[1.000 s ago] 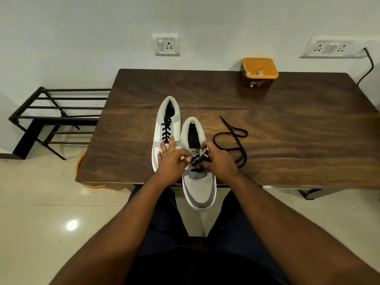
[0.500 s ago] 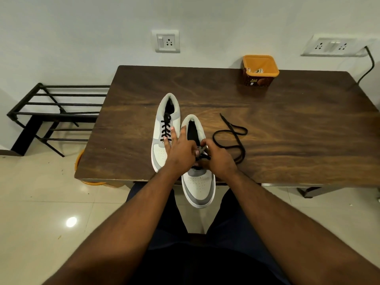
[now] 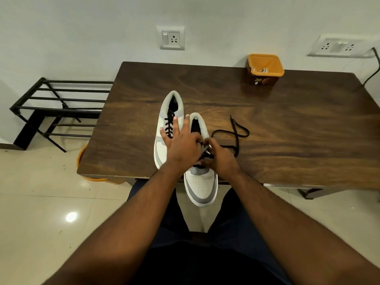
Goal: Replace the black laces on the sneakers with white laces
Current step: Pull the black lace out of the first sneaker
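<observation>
Left hand (image 3: 181,145): fingers straight and spread, laid flat across the two sneakers at frame centre, steadying them; grasps nothing.
Right hand (image 3: 219,159): fingers curled, pinching the black lace at the eyelets of the nearer shoe.
Nearer sneaker (image 3: 200,182): white-and-grey low-top, toe hanging over the near edge of the counter; upper eyelets look bare, black lace remains only in the lower rows under the hands.
Loose black lace (image 3: 236,136): flat cord trailing from the right hand in a loop on the counter, right of centre.
Farther sneaker (image 3: 169,128): matching white-and-grey low-top, just left of the first, touching it; fully laced in black, untouched.
White laces (image 3: 262,69): pale bundle, probably these, inside an open orange plastic tub (image 3: 265,70) at the upper right of the frame, well apart from the shoes.
Counter (image 3: 287,120): dark wood-grain top.
Progress: early. One shoe partly unlaced; judged remaining are finishing that removal, stripping the second shoe, and threading white laces through both.
</observation>
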Demonstrator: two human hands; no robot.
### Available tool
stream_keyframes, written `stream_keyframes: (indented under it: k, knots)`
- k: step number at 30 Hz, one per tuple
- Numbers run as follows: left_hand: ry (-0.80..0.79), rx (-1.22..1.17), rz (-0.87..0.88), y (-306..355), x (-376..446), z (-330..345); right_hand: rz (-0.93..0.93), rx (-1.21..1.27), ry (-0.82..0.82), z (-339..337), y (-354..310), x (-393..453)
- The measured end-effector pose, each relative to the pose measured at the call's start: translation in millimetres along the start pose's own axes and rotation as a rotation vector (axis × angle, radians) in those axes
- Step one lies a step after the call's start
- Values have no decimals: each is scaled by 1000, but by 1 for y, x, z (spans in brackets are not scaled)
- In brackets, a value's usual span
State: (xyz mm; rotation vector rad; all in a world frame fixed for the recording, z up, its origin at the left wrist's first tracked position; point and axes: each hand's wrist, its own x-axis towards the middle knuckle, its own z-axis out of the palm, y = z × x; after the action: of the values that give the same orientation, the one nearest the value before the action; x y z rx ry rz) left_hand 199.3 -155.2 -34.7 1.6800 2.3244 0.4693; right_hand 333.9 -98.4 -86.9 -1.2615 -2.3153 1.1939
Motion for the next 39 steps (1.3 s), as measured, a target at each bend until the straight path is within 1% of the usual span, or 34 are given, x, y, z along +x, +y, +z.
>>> stream_keyframes:
  k: [3,5,6,7,8,9,11,12,13,14,15,16,17,18,20,21,22,23,24,25,26,27,28,29,31,33,34,35,36,37,39]
  knots:
    - [-210,186,-50,4,10,15,-11,-10,-6,0,-1,0]
    - [-235,182,-71,1,10,22,-9,-11,-16,-1,-1,0]
    - [-224,126,-86,-4,10,24,-6,-13,-21,-2,-1,0]
    - [-188,19,-108,-9,9,25,2,-15,-25,-2,0,1]
    - [-117,-144,-147,-13,7,26,11,-22,-29,-2,0,1]
    - [6,-362,-203,-18,3,25,21,-34,-27,-2,1,2]
    - [352,-828,-333,-22,-5,17,40,-56,-18,-2,3,4]
    - [556,-982,-409,-23,-9,10,46,-63,-16,-2,3,4]
    - [739,-1057,-486,-26,-11,5,46,-60,-12,0,3,4]
    - [866,-1070,-564,-28,-12,1,49,-54,-6,0,3,4]
    - [932,-1047,-621,-29,-12,-1,53,-49,-2,1,3,4]
    - [955,-975,-612,-30,-13,0,57,-46,-1,2,3,4]
    - [909,-840,-539,-28,-13,2,58,-41,-6,2,3,4]
    - [793,-677,-427,-24,-14,3,57,-34,-10,2,2,4]
    - [467,-314,-153,-15,-11,9,57,-34,-12,1,2,4]
    - [288,-156,-62,-9,-9,11,51,-40,-13,1,1,3]
    - [149,-33,-16,-5,-6,15,38,-50,-14,0,0,2]
    - [54,60,-13,-3,-3,19,25,-56,-16,0,-1,1]
    - [-21,135,-33,0,-2,22,15,-63,-15,0,-1,1]
    - [-62,185,-45,0,-1,26,10,-65,-15,0,-1,1]
    - [-71,192,-45,-1,-1,29,12,-64,-15,-1,-1,1]
    - [-70,158,-45,-3,0,31,15,-60,-17,-1,-2,1]
    - [-54,74,-58,-5,-1,32,21,-56,-22,-1,-2,1]
    - [-6,-61,-83,-10,-1,35,28,-49,-24,-2,-2,1]
    - [182,-393,-165,-17,-5,37,45,-45,-23,-2,-2,1]
    - [464,-687,-272,-23,-9,29,53,-52,-22,-1,-1,1]
    - [607,-768,-338,-29,-9,22,57,-51,-21,-1,-1,1]
    - [746,-781,-402,-37,-8,14,58,-52,-21,-1,0,2]
    - [855,-738,-452,-47,-5,6,59,-58,-19,-1,1,2]
    - [918,-681,-495,-59,-1,0,56,-61,-16,-1,1,2]
    - [940,-601,-592,-79,5,-3,50,-58,-11,1,2,2]
